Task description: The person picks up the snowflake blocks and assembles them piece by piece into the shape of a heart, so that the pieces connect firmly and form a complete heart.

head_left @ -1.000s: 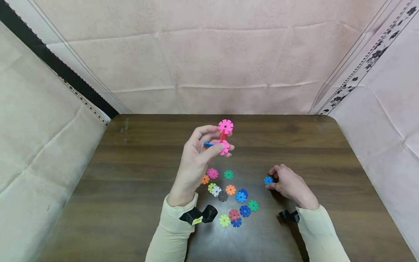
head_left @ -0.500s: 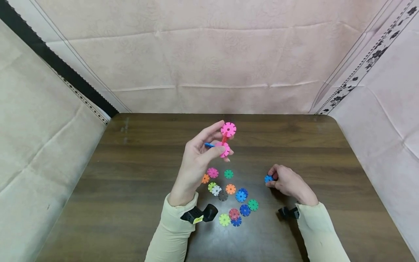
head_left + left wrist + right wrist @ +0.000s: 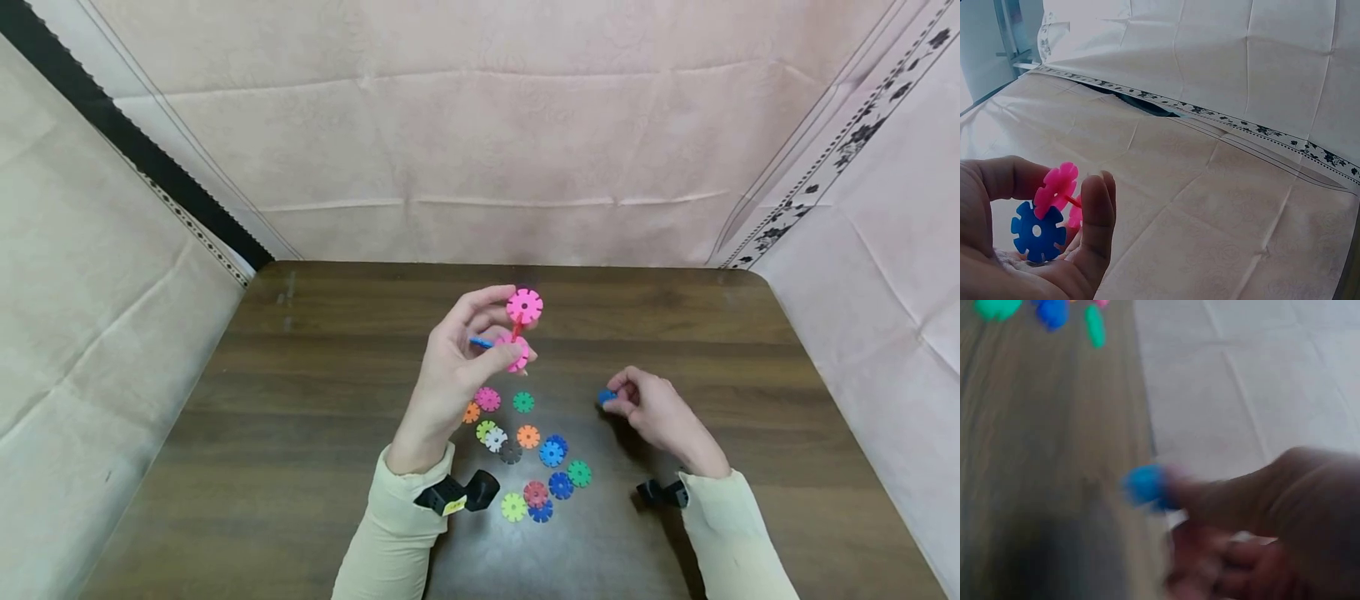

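Above the dark wooden tabletop [image 3: 315, 392], the left hand [image 3: 450, 367] grips a small cluster of joined pink and blue discs [image 3: 517, 329], while the right hand [image 3: 652, 412] pinches a single blue disc [image 3: 606, 397] beside the scattered loose discs [image 3: 528, 454].

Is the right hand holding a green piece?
No, the right hand pinches a blue piece, while the green pieces lie on the table.
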A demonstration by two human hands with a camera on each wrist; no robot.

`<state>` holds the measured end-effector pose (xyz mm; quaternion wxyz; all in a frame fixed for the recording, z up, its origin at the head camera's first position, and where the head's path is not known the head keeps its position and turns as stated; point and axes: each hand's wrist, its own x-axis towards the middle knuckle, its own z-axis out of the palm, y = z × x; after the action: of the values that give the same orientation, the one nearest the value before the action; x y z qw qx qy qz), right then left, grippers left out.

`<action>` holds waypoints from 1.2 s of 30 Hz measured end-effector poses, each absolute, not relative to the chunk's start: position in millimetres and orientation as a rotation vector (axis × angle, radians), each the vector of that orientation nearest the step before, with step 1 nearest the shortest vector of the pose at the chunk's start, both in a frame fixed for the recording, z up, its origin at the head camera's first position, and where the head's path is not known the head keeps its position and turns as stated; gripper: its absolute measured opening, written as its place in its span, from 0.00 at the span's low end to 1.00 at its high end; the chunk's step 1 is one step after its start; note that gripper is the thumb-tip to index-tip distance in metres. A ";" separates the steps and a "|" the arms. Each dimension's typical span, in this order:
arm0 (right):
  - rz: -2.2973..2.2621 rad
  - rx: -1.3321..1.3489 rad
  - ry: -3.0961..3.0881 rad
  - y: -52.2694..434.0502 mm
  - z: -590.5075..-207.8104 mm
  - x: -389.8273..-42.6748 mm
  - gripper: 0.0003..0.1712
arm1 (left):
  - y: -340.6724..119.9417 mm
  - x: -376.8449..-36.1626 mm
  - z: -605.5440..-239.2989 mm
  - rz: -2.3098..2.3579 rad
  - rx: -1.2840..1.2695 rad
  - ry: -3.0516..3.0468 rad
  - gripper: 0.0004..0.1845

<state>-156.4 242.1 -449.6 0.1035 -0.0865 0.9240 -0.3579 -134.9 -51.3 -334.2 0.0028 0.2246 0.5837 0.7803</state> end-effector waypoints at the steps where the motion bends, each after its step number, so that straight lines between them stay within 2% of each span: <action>1: -1.145 -0.294 2.763 239.9 -444.9 -154.9 0.10 | -50.8 -134.6 -334.1 2.440 0.713 1.837 0.28; 6: -1.632 -0.469 2.913 218.5 -404.2 -139.1 0.06 | -48.2 -133.9 -334.5 2.425 0.759 1.823 0.26; 10: -2.011 -0.769 2.891 192.0 -360.6 -122.3 0.13 | -47.0 -133.3 -334.3 2.414 0.817 1.827 0.27; 13: -2.156 -1.016 2.874 172.8 -333.9 -112.1 0.12 | -46.3 -132.9 -334.1 2.377 0.877 1.863 0.28; 16: -2.196 -1.134 2.877 158.8 -318.8 -105.6 0.08 | -45.3 -132.7 -335.1 2.330 0.919 1.907 0.28; 26: -2.124 -1.092 3.003 150.4 -317.8 -103.1 0.11 | -41.2 -133.3 -338.0 2.272 1.006 1.991 0.26; 36: -2.115 -1.253 3.029 151.6 -331.4 -107.4 0.17 | -40.0 -133.1 -339.6 2.206 0.980 2.095 0.26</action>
<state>-107.4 151.6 -331.4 -0.3706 -0.2983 0.7212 -0.5035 -133.1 -40.0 -339.6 -0.0272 0.3066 0.6551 0.6900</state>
